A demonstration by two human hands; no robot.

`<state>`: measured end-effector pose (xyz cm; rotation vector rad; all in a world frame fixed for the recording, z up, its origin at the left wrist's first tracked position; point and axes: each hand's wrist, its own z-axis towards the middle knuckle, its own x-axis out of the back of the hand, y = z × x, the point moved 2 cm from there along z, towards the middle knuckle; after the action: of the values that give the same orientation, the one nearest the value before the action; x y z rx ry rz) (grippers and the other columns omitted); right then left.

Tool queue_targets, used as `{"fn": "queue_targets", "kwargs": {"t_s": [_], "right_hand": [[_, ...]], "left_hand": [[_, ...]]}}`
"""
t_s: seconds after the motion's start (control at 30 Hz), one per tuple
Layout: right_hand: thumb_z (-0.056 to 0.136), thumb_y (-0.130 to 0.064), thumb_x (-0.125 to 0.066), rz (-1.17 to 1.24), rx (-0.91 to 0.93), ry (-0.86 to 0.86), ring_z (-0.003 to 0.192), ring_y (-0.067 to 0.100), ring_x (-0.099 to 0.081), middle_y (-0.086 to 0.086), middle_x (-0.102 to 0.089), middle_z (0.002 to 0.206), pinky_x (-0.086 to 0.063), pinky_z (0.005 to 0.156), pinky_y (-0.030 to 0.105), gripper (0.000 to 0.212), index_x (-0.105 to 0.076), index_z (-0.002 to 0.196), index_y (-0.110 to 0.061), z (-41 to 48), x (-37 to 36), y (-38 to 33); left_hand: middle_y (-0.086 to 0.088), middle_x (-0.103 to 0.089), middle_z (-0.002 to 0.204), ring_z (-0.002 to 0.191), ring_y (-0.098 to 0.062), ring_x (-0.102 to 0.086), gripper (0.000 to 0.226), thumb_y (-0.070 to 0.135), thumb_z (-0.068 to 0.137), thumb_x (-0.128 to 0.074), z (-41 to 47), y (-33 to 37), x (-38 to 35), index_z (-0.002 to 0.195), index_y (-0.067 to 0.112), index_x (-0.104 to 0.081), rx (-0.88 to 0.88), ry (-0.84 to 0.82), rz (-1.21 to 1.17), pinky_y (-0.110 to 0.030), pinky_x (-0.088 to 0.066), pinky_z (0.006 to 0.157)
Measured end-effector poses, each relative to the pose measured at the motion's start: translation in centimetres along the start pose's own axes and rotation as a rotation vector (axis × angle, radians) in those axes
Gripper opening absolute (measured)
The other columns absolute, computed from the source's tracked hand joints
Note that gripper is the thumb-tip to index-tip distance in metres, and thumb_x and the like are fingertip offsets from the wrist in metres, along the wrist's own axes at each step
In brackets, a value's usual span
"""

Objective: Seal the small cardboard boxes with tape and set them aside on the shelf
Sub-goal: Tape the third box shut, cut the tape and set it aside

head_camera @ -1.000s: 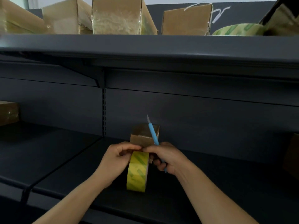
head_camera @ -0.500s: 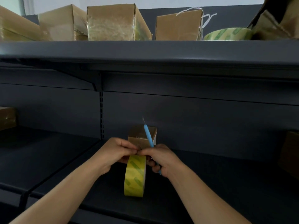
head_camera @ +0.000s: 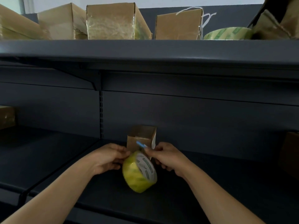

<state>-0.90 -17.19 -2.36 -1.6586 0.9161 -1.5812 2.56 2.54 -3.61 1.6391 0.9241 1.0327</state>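
Observation:
A small cardboard box [head_camera: 141,136] stands upright on the dark lower shelf [head_camera: 210,183], near the back panel. In front of it hangs a yellow-green roll of tape [head_camera: 137,173], tilted so its white core faces right. My left hand [head_camera: 106,159] pinches the tape at the roll's upper left edge. My right hand [head_camera: 166,156] grips a thin blue cutter [head_camera: 141,144], whose tip points up and left across the box front. Both hands sit just in front of the box.
On the upper shelf [head_camera: 145,50] stand several taped cardboard boxes [head_camera: 111,21] and a second tape roll [head_camera: 226,33]. A box [head_camera: 6,117] sits at the far left of the lower level, another brown box [head_camera: 291,152] at the far right.
The blue cutter has swung from pointing straight up to lying low and leftward across the box. The tape roll has turned from edge-on to show its core. The view has tilted slightly.

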Motion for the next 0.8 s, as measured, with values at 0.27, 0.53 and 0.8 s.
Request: {"fn": "queue_targets", "kwargs": {"t_s": [0.27, 0.53, 0.8], "right_hand": [[0.087, -0.044, -0.065, -0.475, -0.041, -0.045, 0.085, 0.014, -0.062, 0.002, -0.066, 0.098, -0.052, 0.077, 0.032, 0.03, -0.063, 0.099, -0.016, -0.1, 0.7, 2.0], [0.08, -0.038, -0.074, -0.568, -0.05, -0.118, 0.098, 0.017, -0.062, 0.002, -0.066, 0.101, -0.049, 0.079, 0.031, 0.024, -0.062, 0.084, -0.018, 0.0, 0.3, 2.7], [0.077, -0.037, -0.076, -0.569, -0.036, -0.136, 0.098, 0.018, -0.062, 0.004, -0.067, 0.106, -0.049, 0.079, 0.031, 0.029, -0.063, 0.091, -0.015, 0.2, 0.6, 2.8]], "left_hand": [[0.004, -0.069, 0.09, 0.091, -0.009, -0.06, 0.022, 0.007, 0.088, -0.058, 0.8, -0.6, 0.2, 0.08, 0.02, -0.073, -0.008, -0.003, 0.655, -0.021, -0.047, 0.076], [0.004, -0.063, 0.104, 0.094, -0.012, -0.059, 0.009, 0.029, 0.088, -0.062, 1.2, 2.0, 0.6, 0.095, 0.025, -0.066, -0.24, 0.435, 0.909, -0.031, -0.051, 0.082], [-0.004, -0.021, 0.142, 0.128, -0.027, -0.036, 0.092, 0.087, 0.068, -0.04, 4.0, 4.6, -4.3, 0.14, 0.031, -0.034, -0.281, 0.509, 1.007, -0.043, -0.047, 0.093]]}}
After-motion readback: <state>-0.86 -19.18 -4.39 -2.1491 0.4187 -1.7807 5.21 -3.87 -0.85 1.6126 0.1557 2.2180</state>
